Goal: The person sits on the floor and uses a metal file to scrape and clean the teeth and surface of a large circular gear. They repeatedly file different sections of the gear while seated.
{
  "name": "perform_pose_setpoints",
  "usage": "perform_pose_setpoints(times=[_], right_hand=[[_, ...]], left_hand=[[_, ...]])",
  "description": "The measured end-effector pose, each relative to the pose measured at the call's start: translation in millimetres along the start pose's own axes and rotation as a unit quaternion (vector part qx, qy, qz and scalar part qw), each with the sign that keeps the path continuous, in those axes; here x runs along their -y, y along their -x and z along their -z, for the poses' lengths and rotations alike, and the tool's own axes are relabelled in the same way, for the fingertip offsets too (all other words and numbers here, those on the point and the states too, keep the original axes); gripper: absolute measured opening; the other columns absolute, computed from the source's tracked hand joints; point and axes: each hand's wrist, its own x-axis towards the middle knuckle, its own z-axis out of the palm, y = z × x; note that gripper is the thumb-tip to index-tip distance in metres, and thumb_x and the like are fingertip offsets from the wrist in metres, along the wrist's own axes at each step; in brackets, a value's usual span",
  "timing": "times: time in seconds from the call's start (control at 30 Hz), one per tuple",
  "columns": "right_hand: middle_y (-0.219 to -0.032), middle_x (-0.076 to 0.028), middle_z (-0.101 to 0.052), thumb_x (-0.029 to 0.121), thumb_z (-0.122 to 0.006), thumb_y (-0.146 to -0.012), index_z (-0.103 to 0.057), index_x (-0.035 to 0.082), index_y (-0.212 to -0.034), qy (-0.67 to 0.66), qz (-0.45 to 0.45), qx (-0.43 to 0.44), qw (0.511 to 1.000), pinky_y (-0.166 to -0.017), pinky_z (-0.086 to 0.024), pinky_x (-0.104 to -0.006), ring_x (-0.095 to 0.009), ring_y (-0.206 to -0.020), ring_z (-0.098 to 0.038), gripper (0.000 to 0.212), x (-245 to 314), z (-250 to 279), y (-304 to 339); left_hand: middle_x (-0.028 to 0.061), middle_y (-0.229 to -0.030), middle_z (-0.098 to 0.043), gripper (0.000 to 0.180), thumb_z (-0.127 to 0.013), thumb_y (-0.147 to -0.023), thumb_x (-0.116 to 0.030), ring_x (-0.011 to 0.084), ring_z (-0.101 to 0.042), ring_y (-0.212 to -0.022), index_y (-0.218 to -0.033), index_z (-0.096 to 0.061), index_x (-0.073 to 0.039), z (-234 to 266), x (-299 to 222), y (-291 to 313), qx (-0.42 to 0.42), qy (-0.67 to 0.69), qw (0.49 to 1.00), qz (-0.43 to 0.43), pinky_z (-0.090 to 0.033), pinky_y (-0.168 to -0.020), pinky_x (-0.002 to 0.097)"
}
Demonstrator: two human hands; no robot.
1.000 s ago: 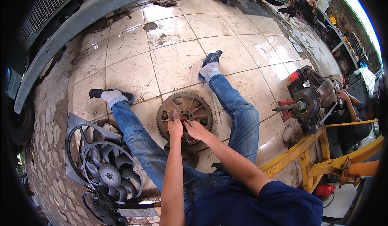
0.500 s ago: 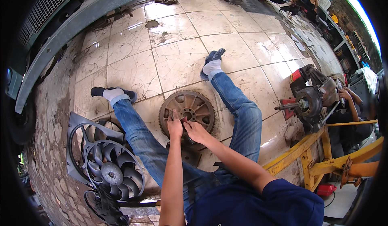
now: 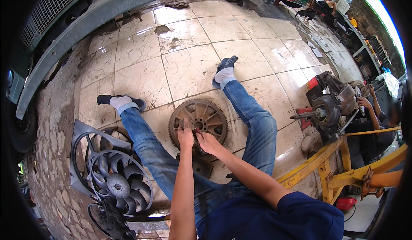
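A rusty toothed flywheel (image 3: pixel 216 130) lies between my outspread legs, its ring of bolt holes round the centre. My left hand (image 3: pixel 185 136) rests on its near-left face, fingers stretched out toward the hub. Beside it, my right hand (image 3: pixel 207 142) is closed on a small dark-red piece (image 3: pixel 196 130), pinched at the fingertips near the hub; its exact kind is too small to make out. Under the near rim, partly hidden by my hands, sits a dark metal part (image 3: pixel 201 168).
At my left lies a radiator fan with its shroud (image 3: pixel 119 184). A greasy gear or axle assembly (image 3: pixel 328 111) stands at right, where another person's hands (image 3: pixel 365 103) work. A yellow metal frame (image 3: pixel 328 167) is near right; a vehicle bumper (image 3: pixel 86 25) crosses far left.
My hands have shifted only slightly over the flywheel, with the dark-red piece showing more at my right fingertips. The view has moved a little.
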Motion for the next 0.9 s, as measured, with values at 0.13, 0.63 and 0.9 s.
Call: perform_pose_setpoints(times=[0.13,0.63,0.9], right_hand=[[-0.089,-0.028,-0.060,0.023,-0.034,-0.094,-0.054,0.005,-0.112,0.005,0.022,-0.019,1.000,-0.075,-0.046,-0.0494,-0.044,-0.085,-0.058,0.033,-2.7,-2.2,0.3],[-0.095,-0.030,-0.059,0.030,-0.034,-0.094,-0.056,0.001,-0.108,0.067,0.028,-0.042,0.996,-0.078,-0.044,-0.0473,-0.045,-0.092,-0.056,0.039,4.3,-8.4,2.2],[-0.096,-0.029,-0.059,0.026,-0.034,-0.094,-0.055,0.005,-0.113,0.049,0.013,-0.022,0.998,-0.079,-0.045,-0.0500,-0.045,-0.090,-0.057,0.035,-7.7,1.0,-0.5]], left_hand=[[0.0251,-0.127,-0.049,0.059,-0.043,-0.094,-0.039,0.0325,-0.047,-0.119,-0.125,-0.044,0.011,-0.4,-0.3,1.1,0.000,0.005,1.000,-0.004,-0.036,-0.099,0.0341],[0.0250,-0.119,-0.054,0.061,-0.041,-0.090,-0.049,0.0391,-0.050,-0.113,-0.123,-0.050,0.002,8.1,4.4,-5.3,-0.020,-0.099,0.994,0.036,-0.039,-0.094,0.0418],[0.0255,-0.121,-0.053,0.061,-0.042,-0.091,-0.047,0.0393,-0.049,-0.114,-0.125,-0.048,0.004,-2.8,5.1,2.8,-0.022,-0.086,0.996,-0.007,-0.039,-0.095,0.0413]])
